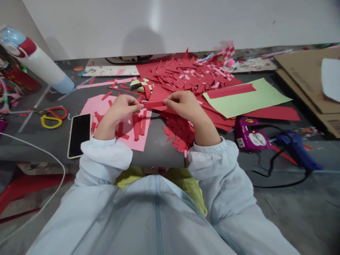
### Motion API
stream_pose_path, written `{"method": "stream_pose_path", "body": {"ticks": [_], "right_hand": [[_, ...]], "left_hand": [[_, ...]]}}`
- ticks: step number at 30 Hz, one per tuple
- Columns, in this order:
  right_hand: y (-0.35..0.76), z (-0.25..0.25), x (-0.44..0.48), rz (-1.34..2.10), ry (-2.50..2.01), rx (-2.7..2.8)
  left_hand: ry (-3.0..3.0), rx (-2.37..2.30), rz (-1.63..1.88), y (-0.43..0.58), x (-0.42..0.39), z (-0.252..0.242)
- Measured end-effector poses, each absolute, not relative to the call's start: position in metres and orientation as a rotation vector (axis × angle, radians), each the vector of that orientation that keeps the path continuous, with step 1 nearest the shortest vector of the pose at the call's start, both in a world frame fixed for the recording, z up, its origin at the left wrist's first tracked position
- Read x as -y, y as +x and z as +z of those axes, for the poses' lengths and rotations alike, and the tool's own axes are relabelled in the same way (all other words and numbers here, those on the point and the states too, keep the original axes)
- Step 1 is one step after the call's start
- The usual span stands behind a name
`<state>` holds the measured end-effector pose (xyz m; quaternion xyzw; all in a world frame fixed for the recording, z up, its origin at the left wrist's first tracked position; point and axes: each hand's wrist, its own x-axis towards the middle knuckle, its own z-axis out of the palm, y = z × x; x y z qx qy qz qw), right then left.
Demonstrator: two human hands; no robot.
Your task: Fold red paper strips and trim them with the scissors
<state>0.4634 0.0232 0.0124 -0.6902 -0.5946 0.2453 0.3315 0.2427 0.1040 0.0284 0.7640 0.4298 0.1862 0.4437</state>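
Both hands meet over the middle of the dark counter [156, 148], each pinching one end of a narrow red paper strip [153, 104] that runs level between them. The left hand [123, 108] has its fingers closed on the strip's left end, thumb against forefinger; the right hand [183, 104] grips the right end the same way, fingers curled tight. Under the left hand lies a pink paper sheet [106, 106] scattered with more cut red strips [139, 124], and behind the hands a heap of red paper pieces [183, 76] spreads toward the wall. A light green sheet [252, 99] lies to the right of the heap with a wide red strip on it. A phone [79, 134] rests face up just left of the pink sheet, and scissors [51, 117] with red and yellow handles lie farther left. At the right sit a purple tool [251, 136] and a blue glue gun [297, 150].
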Motion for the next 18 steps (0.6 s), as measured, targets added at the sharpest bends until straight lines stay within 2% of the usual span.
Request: {"method": "stream_pose_path", "body": {"ticks": [18], "right_hand": [[0.4698,0.0113,-0.0242,0.611,-1.825,1.498]], "left_hand": [[1.901,-1.092,0.445,0.2428,-0.1048,0.0299]]}}
